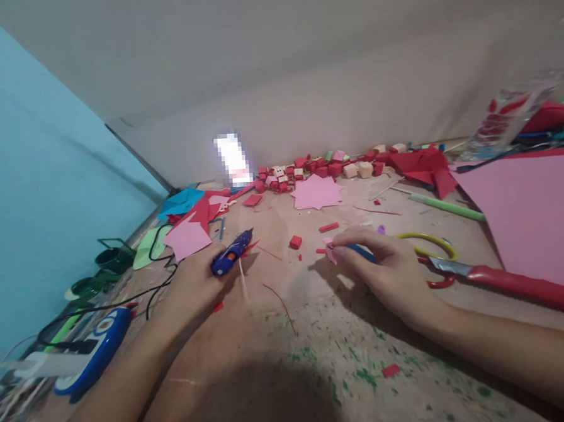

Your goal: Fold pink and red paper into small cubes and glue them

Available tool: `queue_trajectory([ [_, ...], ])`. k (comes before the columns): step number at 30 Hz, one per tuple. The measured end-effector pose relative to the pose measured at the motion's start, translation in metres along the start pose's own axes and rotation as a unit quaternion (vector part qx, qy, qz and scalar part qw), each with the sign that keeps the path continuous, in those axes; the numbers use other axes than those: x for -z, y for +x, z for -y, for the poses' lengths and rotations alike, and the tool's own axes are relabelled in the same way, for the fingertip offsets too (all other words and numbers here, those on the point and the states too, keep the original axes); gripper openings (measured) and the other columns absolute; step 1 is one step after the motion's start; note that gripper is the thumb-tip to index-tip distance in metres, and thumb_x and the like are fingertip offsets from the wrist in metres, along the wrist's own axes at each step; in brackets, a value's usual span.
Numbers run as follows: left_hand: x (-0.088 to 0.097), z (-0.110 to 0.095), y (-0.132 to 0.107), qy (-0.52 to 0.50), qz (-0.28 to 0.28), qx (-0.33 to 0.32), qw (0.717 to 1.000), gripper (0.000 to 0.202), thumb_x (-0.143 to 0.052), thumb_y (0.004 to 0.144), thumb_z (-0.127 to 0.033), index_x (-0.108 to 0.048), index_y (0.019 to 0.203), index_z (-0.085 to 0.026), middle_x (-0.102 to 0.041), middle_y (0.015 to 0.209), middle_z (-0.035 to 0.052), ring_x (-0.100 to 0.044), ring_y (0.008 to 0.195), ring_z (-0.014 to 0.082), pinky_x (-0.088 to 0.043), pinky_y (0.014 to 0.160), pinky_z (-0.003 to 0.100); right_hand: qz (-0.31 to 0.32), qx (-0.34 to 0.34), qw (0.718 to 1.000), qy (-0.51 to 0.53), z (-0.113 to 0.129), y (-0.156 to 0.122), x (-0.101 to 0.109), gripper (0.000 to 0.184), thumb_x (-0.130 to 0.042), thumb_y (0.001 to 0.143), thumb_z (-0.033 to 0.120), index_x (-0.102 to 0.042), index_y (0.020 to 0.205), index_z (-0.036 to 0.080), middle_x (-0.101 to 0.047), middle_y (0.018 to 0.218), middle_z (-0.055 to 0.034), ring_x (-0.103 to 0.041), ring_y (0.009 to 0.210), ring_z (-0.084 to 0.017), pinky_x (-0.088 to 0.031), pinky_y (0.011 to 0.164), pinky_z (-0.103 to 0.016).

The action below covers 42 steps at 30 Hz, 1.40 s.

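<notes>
My left hand (pixel 197 272) is closed around a dark blue hot glue gun (pixel 232 254), its nozzle pointing up and to the right over the table. Between the thumb and fingertips of my right hand (pixel 383 262) is a small pink paper piece (pixel 330 252), pinched just above the surface. A small red paper cube (pixel 295 242) lies between the two hands, with a flat red strip (pixel 329 227) behind it. Scissors with a yellow handle loop (pixel 430 244) rest partly hidden behind my right hand.
A red-handled knife (pixel 507 281) and a large pink sheet (pixel 532 210) lie at right. Stacked pink squares (pixel 316 193) sit before a row of small red and cream cubes (pixel 331 167). A lit phone (pixel 232 157) leans on the wall; a blue-white power strip (pixel 98 353) is left.
</notes>
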<state>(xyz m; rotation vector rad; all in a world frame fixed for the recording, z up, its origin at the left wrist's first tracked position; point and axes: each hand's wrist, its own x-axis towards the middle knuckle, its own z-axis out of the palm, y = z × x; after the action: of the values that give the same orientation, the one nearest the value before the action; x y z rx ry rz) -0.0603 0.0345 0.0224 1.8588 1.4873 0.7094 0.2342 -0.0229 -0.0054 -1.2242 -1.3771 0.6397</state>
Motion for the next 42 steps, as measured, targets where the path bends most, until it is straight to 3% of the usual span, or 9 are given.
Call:
queue_trajectory([
  [3, 0.005, 0.011, 0.008, 0.18, -0.024, -0.048, 0.982, 0.025, -0.073, 0.084, -0.036, -0.079, 0.104, -0.023, -0.075, 0.086, 0.0043, -0.064, 0.077, 0.0261, -0.04, 0.062, 0.027, 0.001, -0.036, 0.999, -0.01, 0.0, 0.001, 0.001, 0.007, -0.071, 0.083, 0.024, -0.078, 0.083, 0.022, -0.079, 0.089, -0.004, -0.071, 0.085, -0.023, -0.055, 0.083, -0.037],
  [11, 0.029, 0.034, 0.017, 0.175, -0.007, -0.053, 0.983, 0.052, -0.078, 0.077, -0.043, -0.073, 0.125, -0.022, -0.075, 0.12, 0.0127, -0.067, 0.108, 0.0386, -0.049, 0.096, 0.045, 0.001, -0.048, 0.999, -0.013, -0.001, 0.002, 0.002, 0.011, -0.069, 0.084, 0.026, -0.079, 0.086, 0.022, -0.079, 0.09, -0.0053, -0.071, 0.085, -0.024, -0.055, 0.084, -0.04],
  [18, 0.014, -0.022, 0.002, 0.392, 0.016, -0.145, 0.908, 0.038, -0.057, 0.096, -0.044, -0.071, 0.121, -0.019, -0.07, 0.113, 0.0154, -0.064, 0.101, 0.0354, -0.048, 0.085, 0.043, 0.006, -0.032, 0.999, -0.003, 0.0, 0.002, 0.002, 0.011, -0.067, 0.084, 0.025, -0.078, 0.084, 0.022, -0.079, 0.091, -0.0058, -0.071, 0.088, -0.024, -0.055, 0.085, -0.039],
  [21, -0.016, -0.047, 0.009, 0.293, 0.099, -0.174, 0.935, 0.039, -0.054, 0.098, -0.045, -0.067, 0.126, -0.021, -0.072, 0.118, 0.0123, -0.066, 0.105, 0.0315, -0.048, 0.091, 0.041, 0.001, -0.021, 1.0, -0.001, 0.0, 0.002, 0.002, 0.01, -0.068, 0.083, 0.026, -0.078, 0.083, 0.021, -0.079, 0.089, -0.0056, -0.071, 0.087, -0.023, -0.056, 0.084, -0.038],
  [27, -0.072, -0.053, 0.046, 0.108, 0.092, -0.18, 0.973, 0.031, -0.069, 0.086, -0.031, -0.072, 0.113, -0.018, -0.072, 0.117, 0.0147, -0.062, 0.112, 0.0343, -0.042, 0.104, 0.047, -0.007, -0.003, 1.0, -0.004, -0.002, 0.001, 0.002, 0.012, -0.068, 0.084, 0.026, -0.078, 0.086, 0.021, -0.08, 0.092, -0.0059, -0.072, 0.089, -0.024, -0.056, 0.085, -0.038],
  [31, -0.08, -0.052, 0.051, 0.015, 0.085, -0.143, 0.986, 0.015, -0.073, 0.081, -0.029, -0.074, 0.092, -0.018, -0.072, 0.096, 0.0106, -0.065, 0.098, 0.0288, -0.049, 0.096, 0.043, -0.018, 0.027, 0.999, -0.003, -0.003, 0.0, 0.004, 0.011, -0.067, 0.086, 0.024, -0.077, 0.085, 0.021, -0.08, 0.092, -0.0051, -0.072, 0.088, -0.023, -0.056, 0.084, -0.037],
  [34, -0.073, -0.054, 0.032, -0.088, 0.089, -0.095, 0.988, 0.027, -0.067, 0.089, -0.038, -0.071, 0.105, -0.017, -0.073, 0.094, 0.0091, -0.069, 0.085, 0.0227, -0.056, 0.081, 0.037, -0.019, 0.052, 0.998, 0.002, -0.001, -0.001, 0.005, 0.012, -0.065, 0.088, 0.02, -0.076, 0.084, 0.022, -0.079, 0.09, -0.0039, -0.072, 0.086, -0.022, -0.055, 0.083, -0.036],
  [37, -0.069, -0.054, 0.008, -0.218, 0.096, -0.032, 0.971, 0.034, -0.068, 0.089, -0.044, -0.065, 0.111, -0.018, -0.075, 0.095, 0.0081, -0.072, 0.078, 0.0192, -0.059, 0.075, 0.034, -0.01, 0.075, 0.997, 0.008, 0.001, -0.004, 0.003, 0.014, -0.062, 0.089, 0.017, -0.074, 0.084, 0.022, -0.078, 0.088, -0.003, -0.071, 0.085, -0.021, -0.053, 0.081, -0.036],
  [42, -0.077, -0.047, -0.006, -0.483, 0.097, 0.109, 0.864, 0.037, -0.092, 0.07, -0.03, -0.067, 0.093, -0.015, -0.078, 0.086, 0.0062, -0.075, 0.075, 0.0189, -0.059, 0.072, 0.028, 0.023, 0.103, 0.994, 0.005, 0.004, -0.009, 0.001, 0.015, -0.061, 0.09, 0.011, -0.073, 0.088, 0.021, -0.075, 0.088, -0.0028, -0.067, 0.085, -0.02, -0.051, 0.08, -0.035],
])
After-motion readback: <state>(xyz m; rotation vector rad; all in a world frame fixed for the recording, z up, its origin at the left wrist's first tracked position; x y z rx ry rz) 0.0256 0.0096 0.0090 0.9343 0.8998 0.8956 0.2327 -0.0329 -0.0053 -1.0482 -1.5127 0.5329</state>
